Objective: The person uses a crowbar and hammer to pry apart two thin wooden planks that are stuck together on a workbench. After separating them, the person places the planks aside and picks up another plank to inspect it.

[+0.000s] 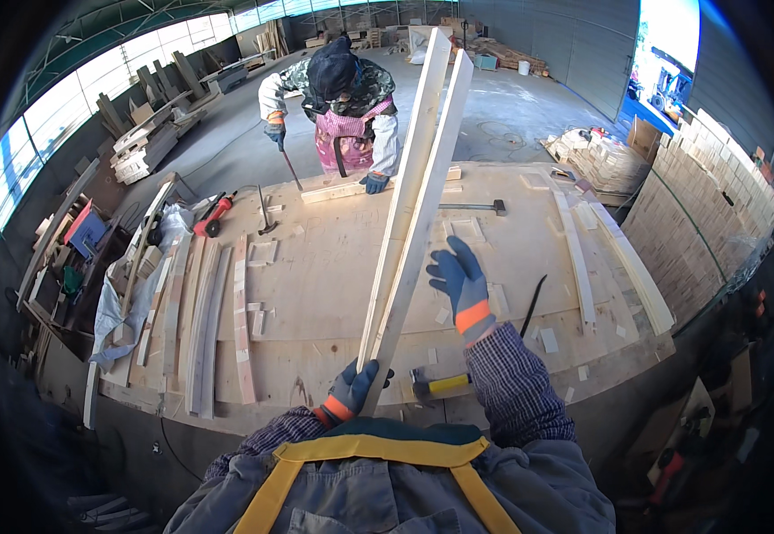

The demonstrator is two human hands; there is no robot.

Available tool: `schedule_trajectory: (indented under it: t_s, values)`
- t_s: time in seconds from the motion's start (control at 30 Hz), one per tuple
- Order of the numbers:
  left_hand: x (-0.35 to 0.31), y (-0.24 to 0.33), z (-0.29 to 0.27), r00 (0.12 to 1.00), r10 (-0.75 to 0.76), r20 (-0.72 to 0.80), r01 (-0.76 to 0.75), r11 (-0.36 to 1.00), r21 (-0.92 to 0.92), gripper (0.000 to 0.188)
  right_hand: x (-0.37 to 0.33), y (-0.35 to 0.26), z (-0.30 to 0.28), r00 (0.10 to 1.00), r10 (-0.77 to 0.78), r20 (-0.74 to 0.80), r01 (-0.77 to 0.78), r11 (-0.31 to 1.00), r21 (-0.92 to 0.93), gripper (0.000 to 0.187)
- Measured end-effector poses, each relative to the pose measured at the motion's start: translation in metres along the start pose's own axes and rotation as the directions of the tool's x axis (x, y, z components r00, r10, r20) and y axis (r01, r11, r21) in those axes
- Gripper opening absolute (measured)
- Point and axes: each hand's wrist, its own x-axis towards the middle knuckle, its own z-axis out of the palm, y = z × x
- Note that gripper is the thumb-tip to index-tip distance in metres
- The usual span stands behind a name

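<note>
My left hand (351,389), in a blue-grey glove with an orange cuff, is closed around the lower end of two long pale wooden boards (424,191). The boards lean together, nearly upright, and their far ends rise over the workbench. To the right of them, my right hand (460,287) is raised with its fingers spread, holding nothing and apart from the wood. Below it on the bench lies a hammer with a yellow handle (447,384). A dark pry bar (534,305) rests beside my right forearm.
Across the wooden workbench (316,294), a co-worker (347,116) holds a thin dark tool and steadies a short board (334,191). Wood strips (193,329) lie left, more strips (574,254) right. A red power tool (215,216) and long-handled hammer (485,207) lie farther off. Stacked timber (689,214) stands right.
</note>
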Motion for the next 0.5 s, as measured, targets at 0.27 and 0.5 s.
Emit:
schedule_trajectory:
  t_s: [0.27, 0.5]
  values:
    - [-0.001, 0.0, 0.004, 0.988, 0.152, 0.04, -0.157, 0.956, 0.247, 0.042, 0.066, -0.067, 0.039, 0.99, -0.018, -0.14, -0.015, 0.971, -0.237, 0.048]
    - [0.027, 0.07, -0.017, 0.882, 0.256, 0.396, -0.352, 0.916, 0.193, 0.055, 0.065, -0.069, 0.05, 0.954, -0.281, 0.106, 0.292, 0.95, -0.112, 0.045]
